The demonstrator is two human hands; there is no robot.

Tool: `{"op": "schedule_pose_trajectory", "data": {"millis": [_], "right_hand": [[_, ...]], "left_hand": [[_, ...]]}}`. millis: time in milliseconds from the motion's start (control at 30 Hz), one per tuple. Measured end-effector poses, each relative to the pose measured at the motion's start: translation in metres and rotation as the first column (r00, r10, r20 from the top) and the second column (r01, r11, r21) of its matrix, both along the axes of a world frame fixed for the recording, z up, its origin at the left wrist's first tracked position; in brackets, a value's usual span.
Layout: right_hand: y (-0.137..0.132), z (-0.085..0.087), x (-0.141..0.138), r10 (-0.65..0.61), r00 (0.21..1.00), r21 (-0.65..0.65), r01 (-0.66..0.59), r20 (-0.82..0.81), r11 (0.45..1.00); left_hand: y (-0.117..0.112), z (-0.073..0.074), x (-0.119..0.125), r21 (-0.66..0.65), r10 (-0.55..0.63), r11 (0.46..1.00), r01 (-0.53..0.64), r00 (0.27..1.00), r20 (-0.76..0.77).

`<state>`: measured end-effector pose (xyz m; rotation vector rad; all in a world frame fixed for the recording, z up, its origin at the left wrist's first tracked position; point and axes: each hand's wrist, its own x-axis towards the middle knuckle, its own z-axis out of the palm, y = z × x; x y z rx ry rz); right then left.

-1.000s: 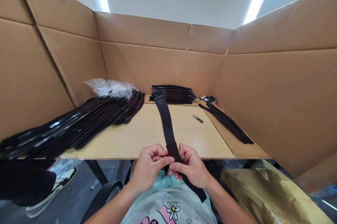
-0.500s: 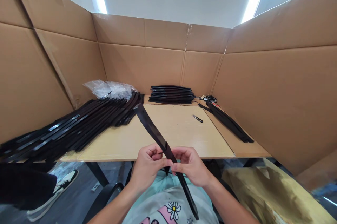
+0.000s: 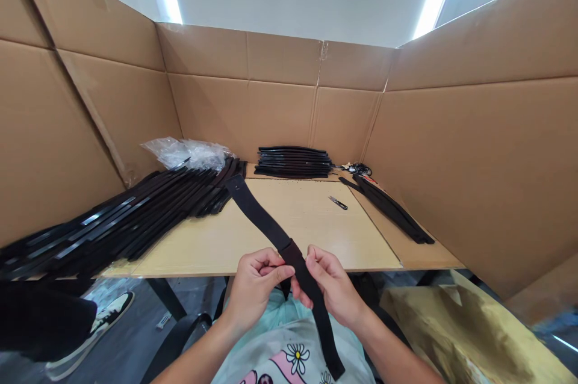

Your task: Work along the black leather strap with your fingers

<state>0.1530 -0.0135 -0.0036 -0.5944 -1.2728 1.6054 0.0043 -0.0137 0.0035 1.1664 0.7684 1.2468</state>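
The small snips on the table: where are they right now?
In the head view, the small snips lie on the light wooden tabletop, left of the black straps along its right side, nearer than the stack at the back.

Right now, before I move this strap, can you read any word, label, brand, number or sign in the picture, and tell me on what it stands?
No word, brand or number is readable.
The black strap between the left hand and right hand: no marking readable.
The cardboard walls: no readable print.
The shirt: a daisy and a pink shape, no readable letters.
The small items at the table's far end: too small to read.
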Motion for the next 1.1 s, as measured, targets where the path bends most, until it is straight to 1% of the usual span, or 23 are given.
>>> {"op": "schedule_pose_trajectory", "data": {"millis": [167, 233, 300, 367, 433, 500, 567, 667, 733, 833, 933, 1100], "right_hand": [[-0.002, -0.001, -0.003, -0.093, 0.994, -0.044, 0.096, 0.054, 0.994], [-0.003, -0.002, -0.004, -0.129, 0.990, -0.053, 0.133, 0.060, 0.990], [-0.003, -0.002, -0.005, -0.149, 0.987, -0.065, 0.153, 0.059, 0.986], [-0.003, 0.000, -0.006, -0.130, 0.990, -0.076, 0.134, 0.045, 0.988], [-0.002, 0.002, -0.005, -0.077, 0.997, -0.079, 0.077, 0.004, 0.994], [0.000, 0.003, -0.003, -0.030, 0.998, -0.058, 0.028, -0.047, 0.998], [0.003, 0.003, -0.001, -0.017, 0.997, -0.030, 0.015, -0.073, 0.999], [0.007, 0.000, 0.001, -0.064, 0.997, -0.003, 0.064, -0.049, 0.998], [0.010, -0.001, 0.002, -0.078, 0.997, 0.009, 0.078, -0.015, 0.997], [0.011, -0.002, 0.002, -0.029, 0.998, 0.043, 0.027, 0.049, 0.999], [0.011, -0.002, 0.002, 0.005, 0.994, 0.072, -0.013, 0.113, 0.997], [0.013, -0.006, 0.002, 0.017, 0.998, 0.013, -0.017, 0.054, 1.000]], "left_hand": [[-0.001, -0.005, 0.001, 0.003, 0.075, 0.997, -0.074, 0.996, -0.052], [-0.002, -0.005, 0.002, 0.010, 0.123, 0.992, -0.122, 0.991, -0.062], [-0.002, -0.004, 0.004, 0.009, 0.128, 0.992, -0.128, 0.991, -0.048], [-0.003, -0.002, 0.004, -0.004, 0.074, 0.997, -0.074, 0.997, -0.010], [-0.002, 0.000, 0.004, 0.001, 0.051, 0.999, -0.051, 0.998, 0.025], [0.000, 0.002, 0.003, 0.018, 0.090, 0.996, -0.090, 0.995, 0.037], [0.003, 0.003, 0.001, 0.017, 0.119, 0.993, -0.120, 0.992, 0.036], [0.008, 0.000, -0.001, -0.029, 0.096, 0.995, -0.095, 0.995, 0.033], [0.009, -0.002, -0.002, -0.047, 0.109, 0.993, -0.108, 0.994, 0.010], [0.009, -0.002, -0.002, -0.042, 0.138, 0.989, -0.140, 0.989, -0.051], [0.005, 0.002, -0.002, -0.054, 0.112, 0.992, -0.117, 0.991, -0.077], [0.002, 0.007, -0.002, -0.051, 0.077, 0.995, -0.080, 0.995, -0.060]]}}
